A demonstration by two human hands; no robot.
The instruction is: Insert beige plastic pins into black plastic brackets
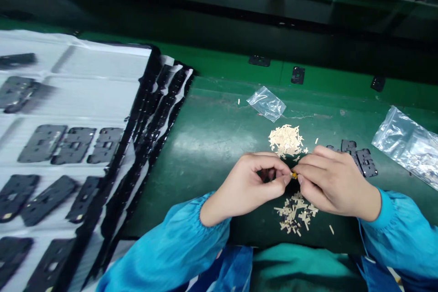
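Note:
My left hand [253,183] and my right hand [333,181] meet above the green table, fingertips nearly touching. Between them is a tiny yellow piece [294,175], too small to name more exactly; both hands pinch at it with thumb and fingers. Just beyond the hands lies a heap of small cream-coloured strips [286,139]. A looser scatter of similar strips mixed with dark bits [294,215] is on the near side, below the fingers. Some black plastic parts [366,162] lie beside my right hand, partly hidden by it.
At left, a stack of trays with white lining [102,86] holds several black plastic plates [73,145]. A small clear bag [267,104] lies beyond the heap, and a larger filled bag [410,146] at right. Black parts [298,75] rest along the back ledge, under a dark shelf.

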